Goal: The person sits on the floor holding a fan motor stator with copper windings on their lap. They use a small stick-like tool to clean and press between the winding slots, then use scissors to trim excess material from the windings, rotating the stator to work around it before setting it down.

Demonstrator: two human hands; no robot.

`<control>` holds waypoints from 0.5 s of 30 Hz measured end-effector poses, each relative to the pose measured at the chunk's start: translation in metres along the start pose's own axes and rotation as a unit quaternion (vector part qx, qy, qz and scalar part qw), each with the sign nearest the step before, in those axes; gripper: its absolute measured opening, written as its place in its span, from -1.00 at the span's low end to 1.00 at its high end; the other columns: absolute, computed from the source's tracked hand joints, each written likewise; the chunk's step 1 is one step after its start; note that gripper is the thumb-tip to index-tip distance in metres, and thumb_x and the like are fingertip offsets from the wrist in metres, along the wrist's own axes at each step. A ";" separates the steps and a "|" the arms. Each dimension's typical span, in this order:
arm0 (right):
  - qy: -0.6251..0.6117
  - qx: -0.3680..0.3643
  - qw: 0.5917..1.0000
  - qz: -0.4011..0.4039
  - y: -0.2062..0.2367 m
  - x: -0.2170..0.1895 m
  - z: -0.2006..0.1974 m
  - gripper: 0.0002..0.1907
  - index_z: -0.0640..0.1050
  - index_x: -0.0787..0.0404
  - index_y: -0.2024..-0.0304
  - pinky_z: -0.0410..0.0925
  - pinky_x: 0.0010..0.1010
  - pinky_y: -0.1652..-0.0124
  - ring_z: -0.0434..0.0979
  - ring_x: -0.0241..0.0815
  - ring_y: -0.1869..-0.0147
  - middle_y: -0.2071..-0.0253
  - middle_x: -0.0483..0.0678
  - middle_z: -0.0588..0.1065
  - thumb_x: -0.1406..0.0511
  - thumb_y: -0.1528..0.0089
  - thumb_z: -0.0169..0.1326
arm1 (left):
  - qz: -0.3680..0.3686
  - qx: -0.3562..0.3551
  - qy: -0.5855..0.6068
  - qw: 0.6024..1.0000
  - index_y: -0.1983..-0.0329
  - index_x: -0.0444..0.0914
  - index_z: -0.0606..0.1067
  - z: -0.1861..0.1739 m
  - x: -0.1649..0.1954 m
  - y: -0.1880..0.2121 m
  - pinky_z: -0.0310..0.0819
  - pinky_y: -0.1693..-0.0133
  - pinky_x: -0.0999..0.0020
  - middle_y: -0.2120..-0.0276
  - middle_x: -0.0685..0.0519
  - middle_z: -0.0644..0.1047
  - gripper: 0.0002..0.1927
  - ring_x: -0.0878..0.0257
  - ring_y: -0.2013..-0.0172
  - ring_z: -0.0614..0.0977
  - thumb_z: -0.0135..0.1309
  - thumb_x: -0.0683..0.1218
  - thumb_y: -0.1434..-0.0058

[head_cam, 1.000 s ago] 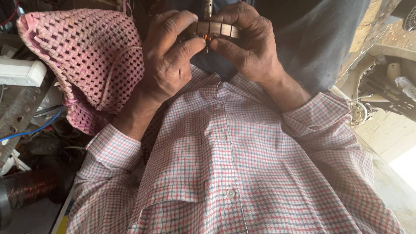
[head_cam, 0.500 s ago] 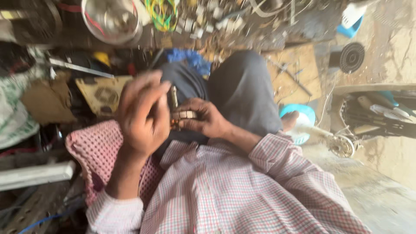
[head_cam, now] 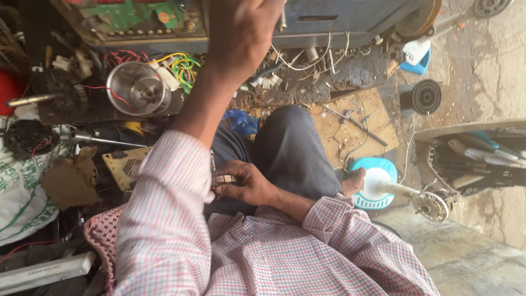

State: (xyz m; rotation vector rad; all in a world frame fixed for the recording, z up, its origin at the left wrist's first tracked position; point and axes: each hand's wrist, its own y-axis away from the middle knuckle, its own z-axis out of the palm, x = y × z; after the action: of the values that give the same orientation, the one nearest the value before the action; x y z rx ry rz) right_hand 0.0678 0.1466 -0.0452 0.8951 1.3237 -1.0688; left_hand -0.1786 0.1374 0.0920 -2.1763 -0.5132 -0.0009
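a small ring-shaped metal part point(head_cam: 225, 179), silvery with darker bands across its outer face, sits pinched in the fingers point(head_cam: 234, 188) of the right hand point(head_cam: 246, 183). it lies low over the lap, against the dark trouser leg, its banded rim turned up toward the camera. a slim silvery metal tool point(head_cam: 282, 20), only its short shaft showing, sticks out of the raised left hand point(head_cam: 241, 33), held upright near the top edge; its tip is hidden from view.
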 end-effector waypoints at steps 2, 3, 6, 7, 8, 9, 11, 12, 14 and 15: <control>0.018 0.000 1.000 -0.006 0.001 -0.001 -0.001 -0.67 0.62 0.21 -0.09 0.42 -0.28 -0.15 0.57 -0.12 -0.11 0.00 -0.02 0.60 0.28 -0.29 0.27 | -0.061 0.075 0.104 0.990 0.14 -0.23 0.49 -0.015 0.020 0.019 0.48 0.19 0.17 0.27 -0.01 0.55 -0.90 0.05 0.24 0.61 0.18 -0.25 -0.35; 0.018 0.000 1.000 -0.002 0.001 -0.002 -0.001 -0.68 0.62 0.20 -0.09 0.43 -0.28 -0.13 0.58 -0.12 -0.11 0.01 -0.01 0.60 0.28 -0.29 0.27 | -0.090 0.114 0.153 0.977 0.15 -0.25 0.48 -0.025 0.030 0.032 0.52 0.14 0.21 0.24 -0.01 0.56 -0.86 0.06 0.21 0.62 0.22 -0.27 -0.36; 0.072 0.013 0.997 0.003 0.001 -0.016 -0.002 -0.67 0.60 0.20 -0.08 0.44 -0.27 -0.07 0.59 -0.10 -0.05 0.06 0.01 0.59 0.26 -0.28 0.28 | -0.352 0.036 0.491 0.796 0.01 -0.26 0.52 -0.051 0.068 0.083 0.56 0.21 0.47 0.25 0.09 0.61 -0.86 0.35 0.27 0.62 0.19 -0.28 -0.44; 0.097 0.021 0.995 0.008 0.003 -0.025 -0.003 -0.66 0.59 0.21 -0.07 0.44 -0.27 -0.05 0.60 -0.09 -0.03 0.07 0.01 0.58 0.26 -0.27 0.29 | -0.413 0.035 0.548 0.726 -0.01 -0.23 0.52 -0.057 0.079 0.103 0.57 0.24 0.47 0.25 0.11 0.61 -0.81 0.38 0.27 0.63 0.20 -0.26 -0.37; 0.189 0.027 0.982 0.010 0.008 -0.035 -0.006 -0.63 0.57 0.24 -0.02 0.42 -0.20 0.01 0.55 0.00 0.02 0.13 0.04 0.54 0.28 -0.18 0.31 | -0.473 0.035 0.597 0.646 -0.03 -0.21 0.52 -0.062 0.088 0.122 0.59 0.27 0.48 0.25 0.12 0.61 -0.75 0.41 0.28 0.63 0.21 -0.24 -0.30; 0.280 0.032 0.960 0.010 0.014 -0.047 -0.011 -0.59 0.55 0.27 0.04 0.40 -0.14 0.08 0.50 0.10 0.07 0.18 0.07 0.50 0.30 -0.09 0.33 | -0.492 0.027 0.577 0.652 0.00 -0.24 0.54 -0.064 0.093 0.139 0.56 0.26 0.48 0.25 0.10 0.62 -0.79 0.40 0.26 0.62 0.22 -0.25 -0.32; 0.382 0.024 0.924 -0.011 0.043 -0.078 -0.026 -0.58 0.53 0.27 0.02 0.41 -0.10 0.11 0.50 0.14 0.06 0.10 0.10 0.48 0.30 -0.09 0.29 | -0.526 0.011 0.539 0.658 0.08 -0.31 0.58 -0.064 0.101 0.170 0.51 0.23 0.49 0.25 0.06 0.63 -0.87 0.38 0.24 0.61 0.24 -0.28 -0.34; 0.420 -0.032 0.906 0.050 0.059 -0.092 -0.035 -0.73 0.53 0.24 0.15 0.42 -0.10 0.14 0.51 0.11 0.10 0.19 0.07 0.48 0.30 -0.16 0.28 | -0.533 0.019 0.555 0.639 0.09 -0.30 0.58 -0.066 0.103 0.183 0.53 0.24 0.49 0.24 0.06 0.63 -0.88 0.37 0.24 0.62 0.25 -0.28 -0.34; 0.440 -0.125 0.878 0.140 0.098 -0.120 -0.051 -0.71 0.59 0.23 0.10 0.44 -0.15 0.25 0.54 0.07 0.18 0.24 0.04 0.51 0.34 -0.12 0.23 | -0.540 0.037 0.592 0.597 0.11 -0.29 0.56 -0.066 0.106 0.202 0.56 0.26 0.48 0.24 0.05 0.64 -0.88 0.35 0.24 0.65 0.25 -0.28 -0.33; 0.444 -0.180 0.847 0.229 0.114 -0.129 -0.055 -0.80 0.60 0.19 0.17 0.46 -0.18 0.20 0.58 0.00 0.18 0.24 0.00 0.53 0.30 -0.15 0.23 | -0.540 0.042 0.596 0.593 0.11 -0.29 0.56 -0.066 0.106 0.208 0.57 0.27 0.47 0.25 0.05 0.64 -0.88 0.34 0.25 0.66 0.25 -0.28 -0.33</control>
State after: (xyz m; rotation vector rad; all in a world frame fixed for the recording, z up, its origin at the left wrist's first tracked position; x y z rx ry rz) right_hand 0.1671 0.2444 0.0703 1.3906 1.8328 0.0407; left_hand 0.0055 0.0144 -0.0071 -0.9752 -0.8382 -1.8804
